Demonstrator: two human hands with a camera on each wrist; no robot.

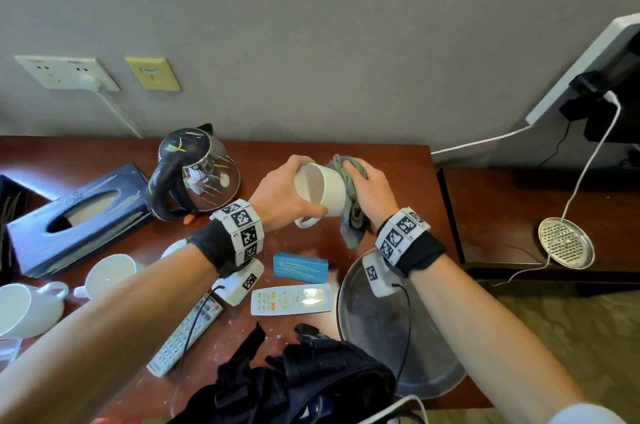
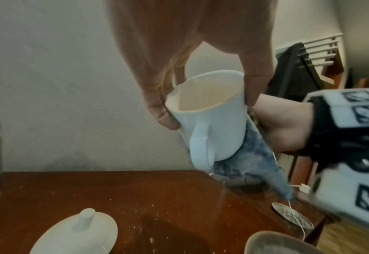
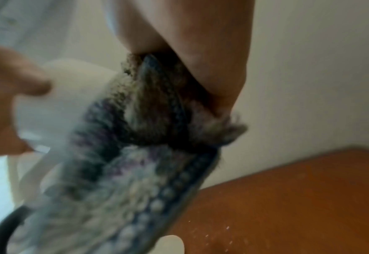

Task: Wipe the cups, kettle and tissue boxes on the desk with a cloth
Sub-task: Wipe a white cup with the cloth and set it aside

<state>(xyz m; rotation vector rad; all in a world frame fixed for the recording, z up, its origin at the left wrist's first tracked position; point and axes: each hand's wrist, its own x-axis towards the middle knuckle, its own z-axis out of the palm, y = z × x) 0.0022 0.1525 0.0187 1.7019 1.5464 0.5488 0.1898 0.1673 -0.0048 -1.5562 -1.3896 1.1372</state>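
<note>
White cup is held tipped above the desk, left hand gripping its rim, right hand pressing the cloth against its base. Kettle, tissue box and two cups apparently wait.

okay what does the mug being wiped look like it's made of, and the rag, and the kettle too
The mug looks like glazed white ceramic: smooth, evenly white, slightly shiny. The rag seems a nubby woven or terry fabric in grey-blue; the right wrist view shows fuzzy loops. The kettle looks like polished metal, mirroring the room, with a black, probably plastic, handle.
</note>
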